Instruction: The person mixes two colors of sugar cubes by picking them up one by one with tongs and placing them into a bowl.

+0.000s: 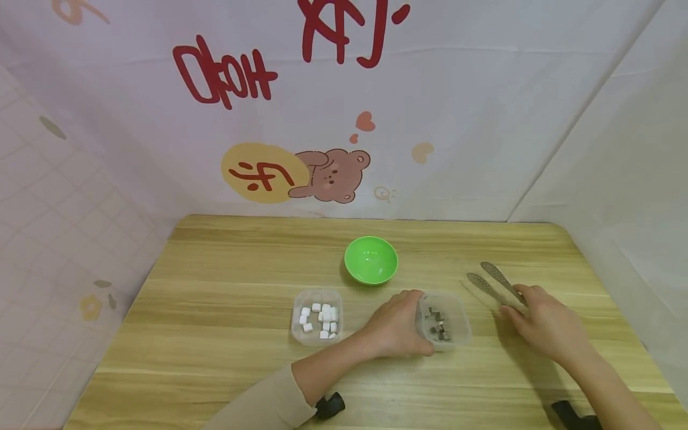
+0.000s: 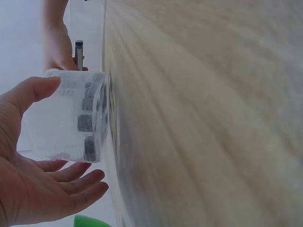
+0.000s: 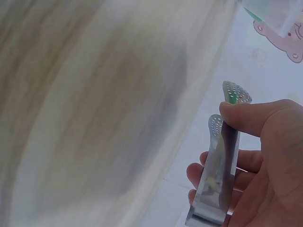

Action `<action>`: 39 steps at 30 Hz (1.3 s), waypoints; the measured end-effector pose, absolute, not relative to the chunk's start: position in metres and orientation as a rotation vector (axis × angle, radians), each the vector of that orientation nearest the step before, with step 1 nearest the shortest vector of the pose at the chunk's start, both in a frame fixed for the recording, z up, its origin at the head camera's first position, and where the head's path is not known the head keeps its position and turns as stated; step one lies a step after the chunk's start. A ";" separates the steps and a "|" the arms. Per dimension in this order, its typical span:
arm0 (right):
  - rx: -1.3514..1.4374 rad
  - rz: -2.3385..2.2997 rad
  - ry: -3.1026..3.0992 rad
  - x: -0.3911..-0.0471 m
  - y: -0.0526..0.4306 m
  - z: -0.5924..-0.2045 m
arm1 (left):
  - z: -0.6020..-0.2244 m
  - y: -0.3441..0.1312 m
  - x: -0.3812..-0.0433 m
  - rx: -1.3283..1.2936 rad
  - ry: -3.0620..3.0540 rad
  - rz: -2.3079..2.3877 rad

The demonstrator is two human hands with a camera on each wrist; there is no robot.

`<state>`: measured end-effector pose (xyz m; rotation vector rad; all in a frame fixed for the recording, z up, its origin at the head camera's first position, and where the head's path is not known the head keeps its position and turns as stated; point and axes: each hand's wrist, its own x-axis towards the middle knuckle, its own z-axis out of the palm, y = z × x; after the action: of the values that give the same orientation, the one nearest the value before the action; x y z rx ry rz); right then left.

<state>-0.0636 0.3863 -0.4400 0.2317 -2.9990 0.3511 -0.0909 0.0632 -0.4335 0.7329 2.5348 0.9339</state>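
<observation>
My left hand (image 1: pixel 399 325) grips a clear plastic container (image 1: pixel 458 304) from its left side, thumb on the near wall and fingers along the far one. Several small dark cubes (image 2: pixel 85 124) lie at the bottom of this container. In the right wrist view, metal tongs (image 3: pixel 224 161) with perforated tips are held between the thumb and fingers of my right hand (image 1: pixel 553 328). The tongs' two tips stand apart, above the table to the right of the container. Nothing is between them.
Left of my left hand stands another clear container (image 1: pixel 295 313) with several white cubes (image 1: pixel 326 316). Behind the containers is a green bowl (image 1: pixel 371 263), with nothing in it. The wooden table (image 1: pixel 215 263) meets a printed white cloth backdrop (image 1: pixel 457 119) at its far edge.
</observation>
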 end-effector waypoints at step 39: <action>0.643 0.315 -2.552 -0.042 0.385 -0.403 | -0.427 0.068 -0.086 1.012 2.917 0.555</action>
<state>-0.0422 0.3846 -0.4027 0.6428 -2.5522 0.3150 -0.0864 0.0678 -0.4275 1.0119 2.9173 0.5550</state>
